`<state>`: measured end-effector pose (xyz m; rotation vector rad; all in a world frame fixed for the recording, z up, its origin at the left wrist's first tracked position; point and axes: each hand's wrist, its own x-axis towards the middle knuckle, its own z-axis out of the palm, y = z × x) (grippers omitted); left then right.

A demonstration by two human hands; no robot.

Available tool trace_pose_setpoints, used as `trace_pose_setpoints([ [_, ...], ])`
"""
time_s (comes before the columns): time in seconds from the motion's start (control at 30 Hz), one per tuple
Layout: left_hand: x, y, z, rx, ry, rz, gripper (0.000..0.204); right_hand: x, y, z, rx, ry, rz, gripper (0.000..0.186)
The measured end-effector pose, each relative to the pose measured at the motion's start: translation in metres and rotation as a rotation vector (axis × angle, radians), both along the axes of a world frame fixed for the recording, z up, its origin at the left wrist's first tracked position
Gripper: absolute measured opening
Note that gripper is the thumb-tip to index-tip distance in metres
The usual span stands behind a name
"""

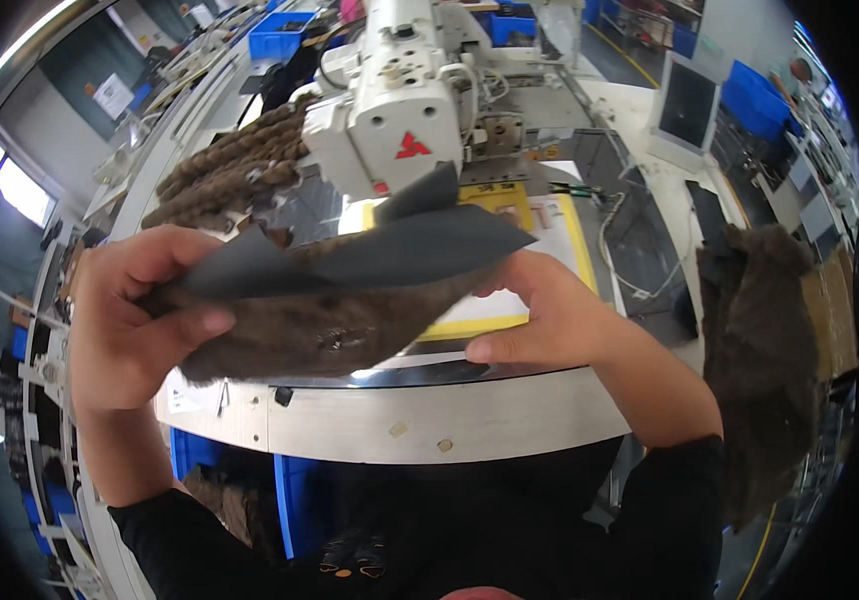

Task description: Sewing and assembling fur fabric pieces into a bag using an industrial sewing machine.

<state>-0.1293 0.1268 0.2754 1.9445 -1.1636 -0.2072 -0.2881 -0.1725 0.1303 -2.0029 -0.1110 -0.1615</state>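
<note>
Above the table's front edge I hold a brown plush fabric piece with a dark grey sheet-like layer folded along its top. My left hand is closed round its left end, thumb on the plush side and the other fingers behind. At the right end, the fingers of my right hand meet the edge of the piece and are partly hidden by it. Its thumb stands apart below, and whether these fingers grip the fabric does not show. A small shiny patch marks the plush.
Beyond my hands stands a white sewing machine. A yellow-edged template lies under its head. Rolled brown plush pieces are at the left, and more brown plush hangs at the right. A screen stands back right; a blue bin sits below the table.
</note>
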Motion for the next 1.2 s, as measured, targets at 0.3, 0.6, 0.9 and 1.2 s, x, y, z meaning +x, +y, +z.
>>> trace_pose_setpoints([
  [0.3,0.023,-0.054,-0.083,-0.149,0.606,-0.253,0.031,-0.043,-0.017,-0.003,0.761,-0.121,-0.019,0.049],
  [0.6,0.052,-0.114,-0.247,0.151,0.996,-0.08,0.028,-0.024,-0.043,-0.111,0.673,0.424,-0.365,0.029],
  [0.9,0.059,-0.145,-0.242,0.34,0.436,-0.222,0.033,0.013,-0.052,-0.091,0.296,0.444,-0.326,0.029],
  [1.2,0.074,-0.151,-0.256,0.172,0.361,-0.097,0.024,0.038,-0.055,-0.099,0.581,0.233,-0.256,0.039],
])
